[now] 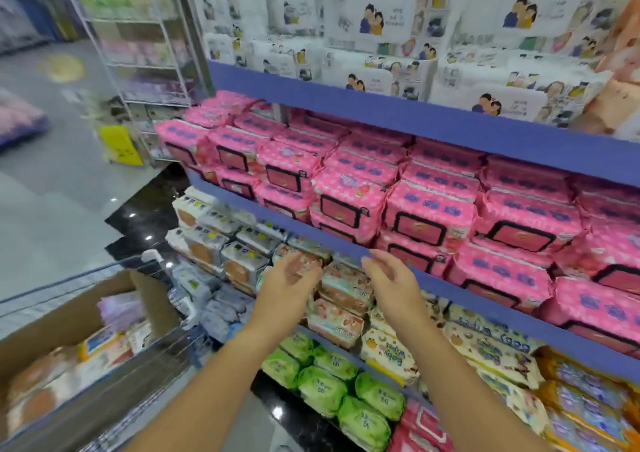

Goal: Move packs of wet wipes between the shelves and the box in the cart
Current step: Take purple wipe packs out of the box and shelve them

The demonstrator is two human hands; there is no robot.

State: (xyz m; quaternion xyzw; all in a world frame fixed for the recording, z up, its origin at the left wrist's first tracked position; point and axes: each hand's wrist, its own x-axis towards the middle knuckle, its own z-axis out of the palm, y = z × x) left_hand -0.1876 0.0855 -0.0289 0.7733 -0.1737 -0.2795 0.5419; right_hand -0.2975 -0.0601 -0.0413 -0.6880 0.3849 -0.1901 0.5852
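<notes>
My left hand (287, 287) and my right hand (393, 283) reach out side by side, palms facing each other, fingers relaxed, holding nothing. Between and just beyond them lies a stack of peach and white wet wipe packs (343, 299) on the lower shelf, under the blue shelf edge (346, 247). At the lower left a cardboard box (62, 323) sits in the wire cart (145, 375), with several wipe packs (104, 344) inside it.
Pink packs (426, 209) fill the middle shelf and white printed packs (388, 22) the top one. Green packs (332, 382) lie on the bottom shelf below my arms. A wire rack (138, 53) stands at the aisle end, with open grey floor to the left.
</notes>
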